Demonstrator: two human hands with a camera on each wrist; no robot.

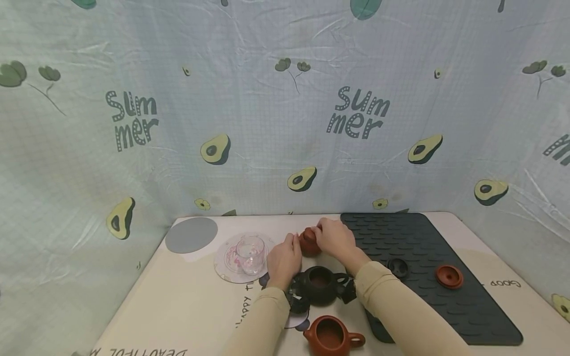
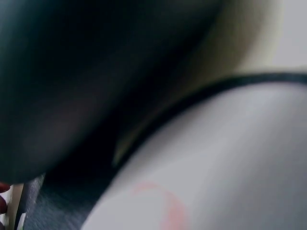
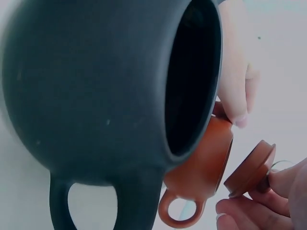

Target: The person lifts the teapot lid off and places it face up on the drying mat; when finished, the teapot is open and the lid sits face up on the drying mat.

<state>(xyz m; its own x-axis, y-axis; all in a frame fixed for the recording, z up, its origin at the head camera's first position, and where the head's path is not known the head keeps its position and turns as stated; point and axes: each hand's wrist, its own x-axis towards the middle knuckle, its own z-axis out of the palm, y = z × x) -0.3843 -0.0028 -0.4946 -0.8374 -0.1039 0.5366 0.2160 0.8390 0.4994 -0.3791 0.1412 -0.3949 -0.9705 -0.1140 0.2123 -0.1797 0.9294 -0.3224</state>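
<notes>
At the back of the table a small reddish-brown teapot (image 1: 310, 249) sits between both hands. My right hand (image 1: 335, 239) pinches the knob of its brown lid (image 3: 254, 165), which is tilted beside the pot's mouth in the right wrist view. My left hand (image 1: 284, 259) holds the same pot on the spout side, its fingertips at the rim. Closer to me stands a lidless black teapot (image 1: 321, 287), large in the right wrist view. Nearest is another lidless brown teapot (image 1: 330, 336). Dark, blurred shapes fill most of the left wrist view.
On the left, a clear glass cup (image 1: 250, 254) stands on a round floral mat (image 1: 224, 271). A grey oval (image 1: 191, 235) lies behind it. The dark ribbed mat (image 1: 427, 306) on the right carries a black lid (image 1: 398, 268) and a brown lid (image 1: 449, 276). A printed curtain hangs behind.
</notes>
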